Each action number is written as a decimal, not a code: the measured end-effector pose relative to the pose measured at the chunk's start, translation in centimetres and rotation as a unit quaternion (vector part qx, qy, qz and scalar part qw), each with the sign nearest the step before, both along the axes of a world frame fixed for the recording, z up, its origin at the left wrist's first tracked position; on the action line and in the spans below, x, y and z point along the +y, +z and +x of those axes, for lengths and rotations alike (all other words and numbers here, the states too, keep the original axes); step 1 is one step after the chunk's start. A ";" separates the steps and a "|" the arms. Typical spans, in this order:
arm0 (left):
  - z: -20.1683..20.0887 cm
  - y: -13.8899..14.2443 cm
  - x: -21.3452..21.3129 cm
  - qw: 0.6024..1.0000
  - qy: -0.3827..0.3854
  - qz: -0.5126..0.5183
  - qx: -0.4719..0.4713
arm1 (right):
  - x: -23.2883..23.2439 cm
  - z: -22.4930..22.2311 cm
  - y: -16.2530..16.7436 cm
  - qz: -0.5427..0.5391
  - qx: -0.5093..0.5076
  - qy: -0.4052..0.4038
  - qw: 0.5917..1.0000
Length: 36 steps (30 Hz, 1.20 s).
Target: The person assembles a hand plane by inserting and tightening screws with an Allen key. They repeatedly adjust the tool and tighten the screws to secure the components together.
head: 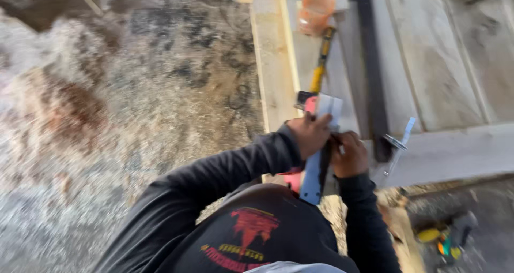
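hands 2 [313,133] [349,154] | grey metal strip 1 [316,166] | hammer 1 [319,69] | orange cup 1 [316,8]

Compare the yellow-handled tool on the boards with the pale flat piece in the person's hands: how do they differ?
The tool lies untouched on the boards; the flat piece is gripped by both the left hand and right hand. The tool is thin with a yellow handle; the piece is wide, flat and pale grey-blue. Both are long and point roughly away from the person.
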State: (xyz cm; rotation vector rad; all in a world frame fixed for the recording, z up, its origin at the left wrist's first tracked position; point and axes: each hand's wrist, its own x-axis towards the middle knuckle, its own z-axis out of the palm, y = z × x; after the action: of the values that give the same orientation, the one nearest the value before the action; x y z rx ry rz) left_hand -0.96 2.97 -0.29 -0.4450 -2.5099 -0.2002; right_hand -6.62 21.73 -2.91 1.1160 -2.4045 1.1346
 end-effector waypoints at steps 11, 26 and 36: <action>0.6 3.2 2.7 0.994 0.042 -0.053 -0.082 | 3.2 -0.7 1.1 0.025 -0.023 0.051 0.998; 1.1 6.6 3.0 0.991 -0.013 -0.022 -0.129 | 3.5 0.7 1.9 -0.026 -0.047 -0.009 0.999; 0.9 6.0 3.4 0.994 0.013 -0.043 -0.099 | 3.3 0.9 1.9 0.003 -0.104 -0.081 0.991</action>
State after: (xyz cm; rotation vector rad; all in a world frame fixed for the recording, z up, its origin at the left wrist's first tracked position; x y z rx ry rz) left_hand -0.06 6.40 5.67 -0.4463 -2.7254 -0.1334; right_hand -5.71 25.03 -1.00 0.8220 -2.6013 1.2444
